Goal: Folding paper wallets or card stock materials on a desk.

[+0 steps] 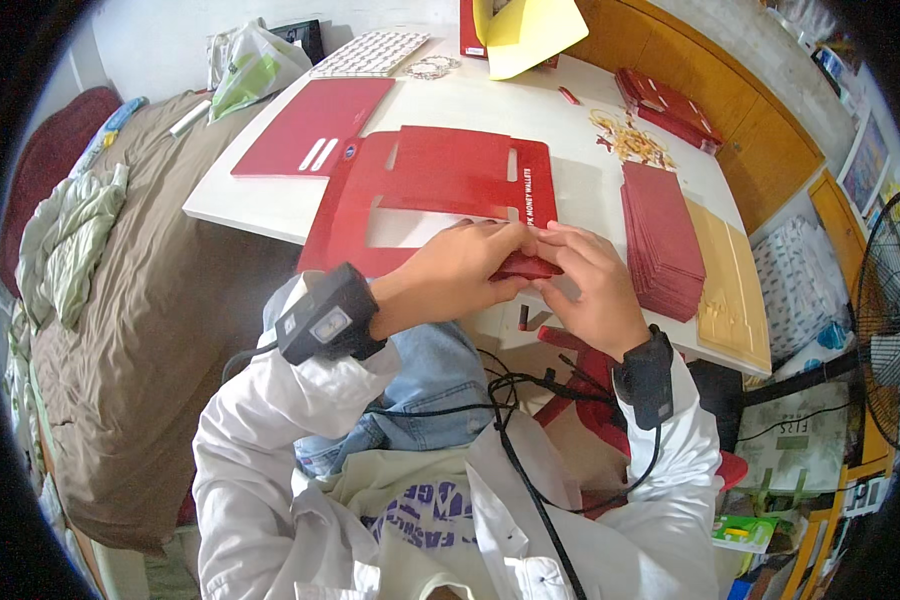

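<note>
My left hand [469, 262] and my right hand [592, 281] meet at the table's near edge. Between their fingertips and thumbs they grip a small glossy red piece [525, 266], mostly covered by the fingers. Beneath and beyond the left hand lies a flat red printed card sheet [450, 169] with cut-out openings and white writing. A red sheet stack [315, 127] with two white slots lies partly next to it, at the left. Right of my right hand is a fanned stack of dark red paper packets [660, 240].
A yellow-gold sheet stack [727, 292] lies at the table's right edge. Beyond are loose rubber bands [634, 139], red bundles [667, 109] and a red box with yellow paper [536, 37]. Black cables [506, 405] cross my lap. A bed [142, 300] stands left, a fan [889, 315] right.
</note>
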Demonstrator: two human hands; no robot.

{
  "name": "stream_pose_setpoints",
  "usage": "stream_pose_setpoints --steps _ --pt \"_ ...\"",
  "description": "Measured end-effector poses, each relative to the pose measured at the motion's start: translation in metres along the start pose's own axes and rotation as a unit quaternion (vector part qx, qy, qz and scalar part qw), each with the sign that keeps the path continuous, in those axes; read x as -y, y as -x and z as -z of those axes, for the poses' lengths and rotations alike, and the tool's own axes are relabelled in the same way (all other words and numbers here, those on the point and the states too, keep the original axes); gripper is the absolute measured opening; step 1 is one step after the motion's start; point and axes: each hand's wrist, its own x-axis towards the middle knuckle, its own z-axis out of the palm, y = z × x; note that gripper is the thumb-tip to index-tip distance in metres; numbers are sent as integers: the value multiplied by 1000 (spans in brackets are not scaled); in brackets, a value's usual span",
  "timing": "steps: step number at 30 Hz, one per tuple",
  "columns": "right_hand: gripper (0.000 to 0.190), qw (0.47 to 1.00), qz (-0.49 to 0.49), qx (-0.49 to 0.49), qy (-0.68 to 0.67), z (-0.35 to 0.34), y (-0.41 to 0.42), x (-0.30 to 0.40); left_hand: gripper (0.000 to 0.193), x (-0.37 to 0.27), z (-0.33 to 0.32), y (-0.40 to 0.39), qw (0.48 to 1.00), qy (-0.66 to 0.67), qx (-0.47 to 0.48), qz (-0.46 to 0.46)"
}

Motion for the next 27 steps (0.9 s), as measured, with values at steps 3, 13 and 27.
stream_pose_setpoints --steps 3,13,27 --pt "31 998 21 -19 51 -1 1 -1 35 6 2 5 976 -161 -40 -144" --pt "24 996 31 -72 40 1 -5 10 34 9 -3 7 985 -115 -77 -100" --pt "17 983 68 -105 133 6 -3 7 42 6 13 23 966 -229 -97 -72"
